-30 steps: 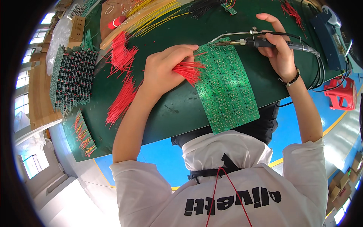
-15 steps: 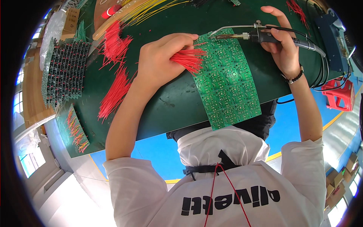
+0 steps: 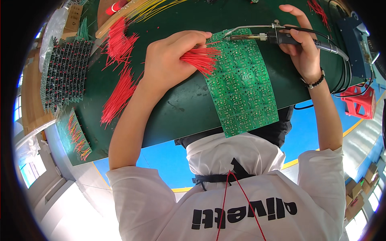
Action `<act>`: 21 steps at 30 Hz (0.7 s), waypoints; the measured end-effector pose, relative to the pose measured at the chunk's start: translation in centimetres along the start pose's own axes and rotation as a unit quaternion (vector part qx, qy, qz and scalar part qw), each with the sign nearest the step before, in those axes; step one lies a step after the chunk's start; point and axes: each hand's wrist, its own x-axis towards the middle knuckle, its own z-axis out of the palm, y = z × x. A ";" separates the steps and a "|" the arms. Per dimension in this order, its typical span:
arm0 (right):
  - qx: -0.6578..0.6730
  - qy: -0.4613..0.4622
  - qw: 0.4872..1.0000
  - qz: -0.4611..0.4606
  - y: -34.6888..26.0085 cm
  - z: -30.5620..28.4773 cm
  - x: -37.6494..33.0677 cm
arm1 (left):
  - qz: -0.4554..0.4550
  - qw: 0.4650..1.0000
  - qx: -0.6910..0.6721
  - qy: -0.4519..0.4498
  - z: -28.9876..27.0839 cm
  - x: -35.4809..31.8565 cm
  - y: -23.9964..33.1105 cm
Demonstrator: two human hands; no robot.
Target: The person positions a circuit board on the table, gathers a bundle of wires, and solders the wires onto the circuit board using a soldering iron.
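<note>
- The left grip (image 3: pixel 171 60) is closed round a bunch of red wires (image 3: pixel 202 60), their ends fanning right over the board (image 3: pixel 243 90); held so, they are probably easy to feed singly.
- Left fingertips reach the board's far left corner, perhaps steadying it or a single wire; which, I cannot tell.
- The right grip (image 3: pixel 303 54) grasps the iron (image 3: pixel 287 38) like a pen, one finger raised; the tip points left, just beside the left fingertips.
- A thin metal tube (image 3: pixel 243 27) runs along the iron and bends toward the tip, likely to deliver solder there.
- The board lies between and nearer the body than both grips; its near edge seems to overhang the table (image 3: pixel 177 122).
- Left of the left grip lie two loose wire piles (image 3: pixel 120 92), seemingly kept within reach.
- Table surface shows between left forearm and board, and below the right grip, leaving room toward the body.
- Right of the right grip, the cable (image 3: pixel 343 57) and blue box (image 3: pixel 349 44) limit outward swing.
</note>
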 end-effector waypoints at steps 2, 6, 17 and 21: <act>0.001 -0.007 1.000 -0.011 0.2 0.1 0.0 | 0.001 1.000 -0.002 -0.001 0.0 -0.1 0.0; -0.029 -0.007 0.999 -0.031 0.7 -0.4 0.3 | 0.001 1.000 -0.002 -0.003 -0.1 0.0 0.0; -0.056 -0.027 0.997 -0.044 0.8 -0.8 0.3 | 0.003 1.000 0.005 0.001 0.1 -0.1 -0.1; -0.054 -0.033 0.997 -0.044 0.9 -0.9 0.3 | 0.003 1.000 0.005 0.001 0.1 -0.1 -0.1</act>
